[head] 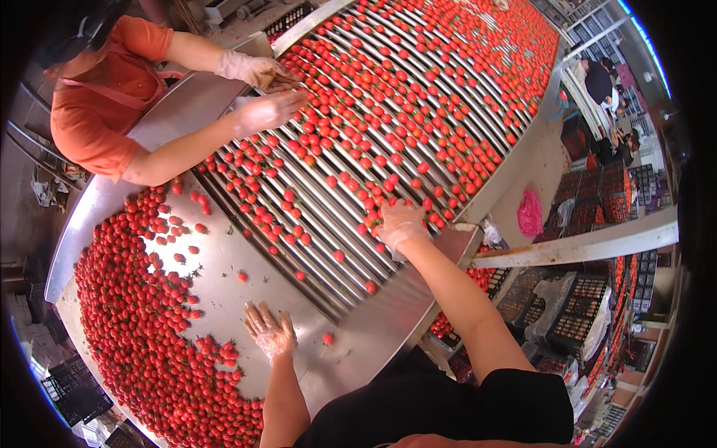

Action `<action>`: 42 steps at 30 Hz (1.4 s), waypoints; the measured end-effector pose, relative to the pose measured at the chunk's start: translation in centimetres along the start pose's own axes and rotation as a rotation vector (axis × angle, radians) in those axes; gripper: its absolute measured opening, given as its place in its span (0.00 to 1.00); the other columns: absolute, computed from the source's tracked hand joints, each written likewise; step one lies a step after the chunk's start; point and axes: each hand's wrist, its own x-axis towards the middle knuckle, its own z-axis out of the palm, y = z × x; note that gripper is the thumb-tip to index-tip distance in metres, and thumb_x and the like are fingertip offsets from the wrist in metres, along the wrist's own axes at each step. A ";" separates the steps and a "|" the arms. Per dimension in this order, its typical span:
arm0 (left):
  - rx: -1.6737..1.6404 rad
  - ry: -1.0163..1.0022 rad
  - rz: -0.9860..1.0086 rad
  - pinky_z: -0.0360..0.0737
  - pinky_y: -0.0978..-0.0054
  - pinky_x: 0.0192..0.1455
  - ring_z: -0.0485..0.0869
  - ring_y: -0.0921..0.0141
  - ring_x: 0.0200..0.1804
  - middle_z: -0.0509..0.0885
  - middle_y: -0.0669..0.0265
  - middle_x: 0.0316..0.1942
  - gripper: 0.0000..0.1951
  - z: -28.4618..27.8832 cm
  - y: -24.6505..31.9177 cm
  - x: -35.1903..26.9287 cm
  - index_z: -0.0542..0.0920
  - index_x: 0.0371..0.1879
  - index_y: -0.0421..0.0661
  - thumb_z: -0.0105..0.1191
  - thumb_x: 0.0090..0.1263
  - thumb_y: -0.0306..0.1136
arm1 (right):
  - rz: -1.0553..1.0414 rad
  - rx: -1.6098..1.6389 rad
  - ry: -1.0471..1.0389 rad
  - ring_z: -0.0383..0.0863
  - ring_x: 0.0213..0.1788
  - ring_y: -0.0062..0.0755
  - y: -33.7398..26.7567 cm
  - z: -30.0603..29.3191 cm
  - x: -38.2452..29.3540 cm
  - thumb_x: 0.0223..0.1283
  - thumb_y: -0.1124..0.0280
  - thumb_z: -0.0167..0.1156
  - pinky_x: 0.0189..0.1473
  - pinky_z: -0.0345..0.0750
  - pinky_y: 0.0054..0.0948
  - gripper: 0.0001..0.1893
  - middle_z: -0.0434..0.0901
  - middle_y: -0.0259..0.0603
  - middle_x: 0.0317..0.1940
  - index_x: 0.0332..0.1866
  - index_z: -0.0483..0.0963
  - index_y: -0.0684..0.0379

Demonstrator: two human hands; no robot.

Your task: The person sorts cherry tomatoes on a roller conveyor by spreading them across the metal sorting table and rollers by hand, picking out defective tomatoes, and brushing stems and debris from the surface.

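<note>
My right hand, in a clear plastic glove, reaches over the metal roller conveyor and touches a cluster of cherry tomatoes near its right edge. Whether its fingers grip any of them cannot be seen. Gloved as well, my left hand rests palm down with fingers apart on the bare steel chute, holding nothing. One loose cherry tomato lies to the right of that hand. A large heap of cherry tomatoes fills the chute's left side, some with green stems.
Across the conveyor, a person in an orange shirt works over the rollers with both gloved hands. Black crates are stacked on the right, beyond a white metal beam. A pink plastic bag lies on the floor.
</note>
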 end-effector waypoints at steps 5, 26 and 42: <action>0.003 0.025 0.043 0.48 0.46 0.81 0.53 0.52 0.81 0.56 0.48 0.79 0.36 1.8 -0.2 -0.2 0.62 0.76 0.47 0.51 0.73 0.52 | -0.137 0.144 0.422 0.78 0.61 0.50 0.5 -7.8 10.3 0.68 0.54 0.56 0.51 0.81 0.44 0.18 0.80 0.51 0.55 0.52 0.79 0.55; 0.027 0.124 0.181 0.53 0.39 0.77 0.59 0.44 0.78 0.59 0.44 0.77 0.34 4.5 -3.1 0.0 0.59 0.75 0.43 0.50 0.72 0.45 | 0.199 0.241 0.726 0.45 0.83 0.54 7.3 -10.2 19.8 0.74 0.43 0.43 0.78 0.41 0.64 0.37 0.45 0.42 0.83 0.82 0.51 0.47; 0.064 0.221 0.249 0.57 0.36 0.75 0.61 0.40 0.76 0.60 0.39 0.75 0.33 6.9 -6.5 -0.7 0.57 0.75 0.41 0.47 0.74 0.42 | 0.755 0.523 0.839 0.47 0.83 0.47 14.2 1.7 12.3 0.78 0.48 0.36 0.82 0.38 0.50 0.32 0.49 0.39 0.83 0.81 0.53 0.49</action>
